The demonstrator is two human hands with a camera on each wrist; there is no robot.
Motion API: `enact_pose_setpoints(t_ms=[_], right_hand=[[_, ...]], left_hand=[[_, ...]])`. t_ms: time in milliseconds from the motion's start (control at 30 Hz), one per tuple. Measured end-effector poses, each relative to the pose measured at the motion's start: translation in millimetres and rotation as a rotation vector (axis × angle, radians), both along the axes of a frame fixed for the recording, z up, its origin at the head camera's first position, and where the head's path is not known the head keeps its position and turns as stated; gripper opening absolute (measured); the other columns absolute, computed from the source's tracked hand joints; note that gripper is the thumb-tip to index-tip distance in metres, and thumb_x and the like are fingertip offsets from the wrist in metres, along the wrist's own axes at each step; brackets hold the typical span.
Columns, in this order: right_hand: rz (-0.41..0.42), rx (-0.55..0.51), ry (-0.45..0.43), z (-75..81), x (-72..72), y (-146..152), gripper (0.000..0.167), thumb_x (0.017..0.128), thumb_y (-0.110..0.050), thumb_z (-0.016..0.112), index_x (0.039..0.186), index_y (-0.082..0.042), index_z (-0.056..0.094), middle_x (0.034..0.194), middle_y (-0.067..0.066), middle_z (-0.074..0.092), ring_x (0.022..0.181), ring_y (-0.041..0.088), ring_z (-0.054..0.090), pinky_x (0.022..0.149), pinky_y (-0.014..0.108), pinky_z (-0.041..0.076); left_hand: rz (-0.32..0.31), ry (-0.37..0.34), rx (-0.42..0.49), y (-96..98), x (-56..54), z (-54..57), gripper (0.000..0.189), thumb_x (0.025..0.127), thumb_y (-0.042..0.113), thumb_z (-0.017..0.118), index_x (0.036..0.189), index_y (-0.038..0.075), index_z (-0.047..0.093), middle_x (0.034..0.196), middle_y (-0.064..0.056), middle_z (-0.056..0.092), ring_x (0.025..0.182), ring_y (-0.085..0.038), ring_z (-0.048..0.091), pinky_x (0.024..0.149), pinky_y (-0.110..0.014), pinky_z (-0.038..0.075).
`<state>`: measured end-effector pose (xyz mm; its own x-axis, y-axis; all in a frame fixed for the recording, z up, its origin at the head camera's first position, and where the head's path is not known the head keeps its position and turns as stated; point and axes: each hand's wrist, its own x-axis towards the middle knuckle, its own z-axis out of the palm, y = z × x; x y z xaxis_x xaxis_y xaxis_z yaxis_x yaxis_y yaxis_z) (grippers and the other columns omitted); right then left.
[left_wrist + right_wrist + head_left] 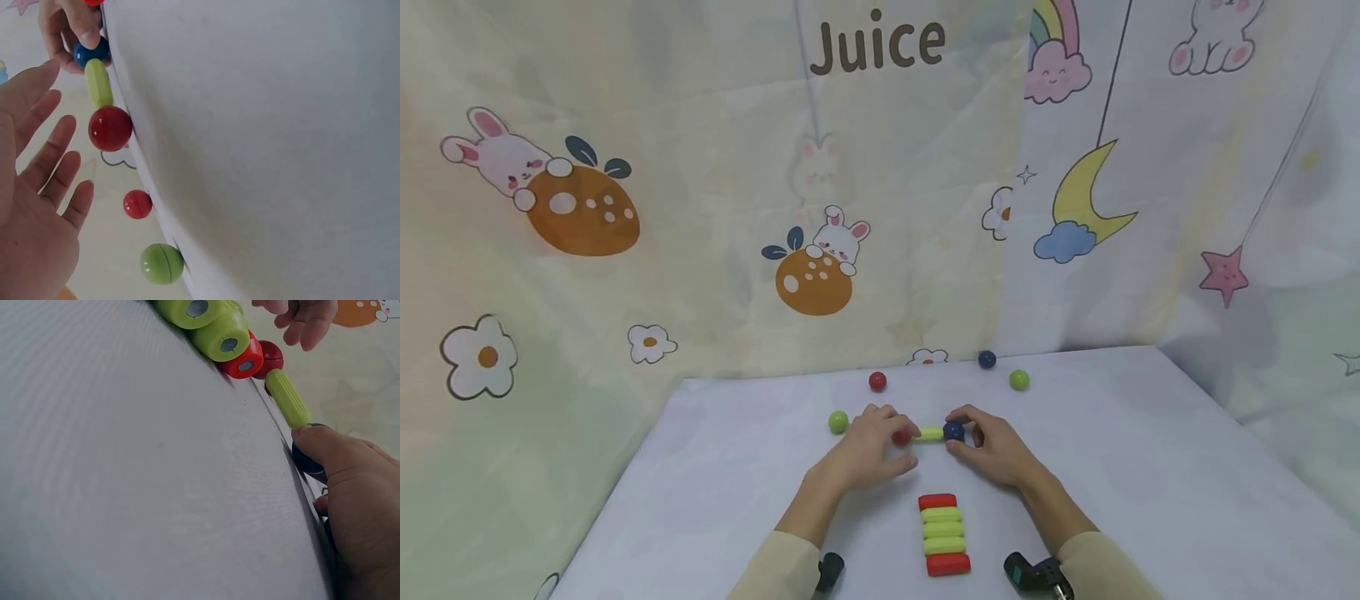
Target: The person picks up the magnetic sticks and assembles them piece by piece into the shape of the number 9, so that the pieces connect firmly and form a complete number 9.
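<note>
A yellow-green rod (931,434) lies between a red ball (110,129) at its left end and a dark blue ball (953,431) at its right end, in one line. My right hand (996,450) pinches the blue ball between thumb and fingers; the right wrist view shows the thumb (319,442) on it. Around the red ball, my left hand (867,452) is spread, its fingers apart from the ball in the left wrist view and nothing in its grasp.
Nearer the person, several rods (943,529) lie side by side, red at both ends of the row and yellow-green between. Farther back are a red ball (877,381), a green ball (1019,380) and a blue ball (987,359). Another green ball (838,422) sits left of my left hand.
</note>
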<state>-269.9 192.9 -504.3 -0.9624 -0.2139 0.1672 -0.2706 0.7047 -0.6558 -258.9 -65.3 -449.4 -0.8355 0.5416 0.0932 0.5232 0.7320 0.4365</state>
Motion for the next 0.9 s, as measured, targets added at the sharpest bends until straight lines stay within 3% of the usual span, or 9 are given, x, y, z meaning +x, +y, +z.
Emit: enact_pose_setpoints(t_ms=[367, 667, 900], right_hand=[[0.013, -0.002, 0.019, -1.6, -3.2, 0, 0.038, 0.09, -0.028, 0.079, 0.125, -0.029, 0.064, 0.094, -0.007, 0.058, 0.078, 0.014, 0.049, 0.066, 0.028, 0.041], [0.038, -0.012, 0.028, -2.4, 0.8, 1, 0.037, 0.089, -0.027, 0.079, 0.124, -0.027, 0.066, 0.104, -0.009, 0.062, 0.08, 0.013, 0.05, 0.069, 0.026, 0.042], [0.048, -0.018, 0.051, -2.8, 1.1, -1, 0.036, 0.09, -0.026, 0.079, 0.124, -0.025, 0.066, 0.105, -0.009, 0.063, 0.081, 0.013, 0.05, 0.07, 0.025, 0.043]], left_hand=[[-0.105, -0.042, 0.024, 3.8, 13.3, 3.0, 0.035, 0.093, 0.036, 0.076, 0.126, 0.027, 0.069, 0.124, 0.007, 0.062, 0.116, -0.01, 0.05, 0.099, -0.034, 0.05], [-0.146, -0.083, -0.066, 20.3, 17.8, 0.7, 0.023, 0.092, 0.032, 0.076, 0.115, 0.03, 0.073, 0.106, 0.014, 0.066, 0.104, -0.005, 0.056, 0.092, -0.026, 0.051], [-0.216, -0.101, -0.07, 27.0, 19.1, 3.4, 0.014, 0.094, 0.022, 0.074, 0.106, 0.027, 0.074, 0.103, 0.016, 0.066, 0.099, -0.001, 0.058, 0.088, -0.021, 0.051]])
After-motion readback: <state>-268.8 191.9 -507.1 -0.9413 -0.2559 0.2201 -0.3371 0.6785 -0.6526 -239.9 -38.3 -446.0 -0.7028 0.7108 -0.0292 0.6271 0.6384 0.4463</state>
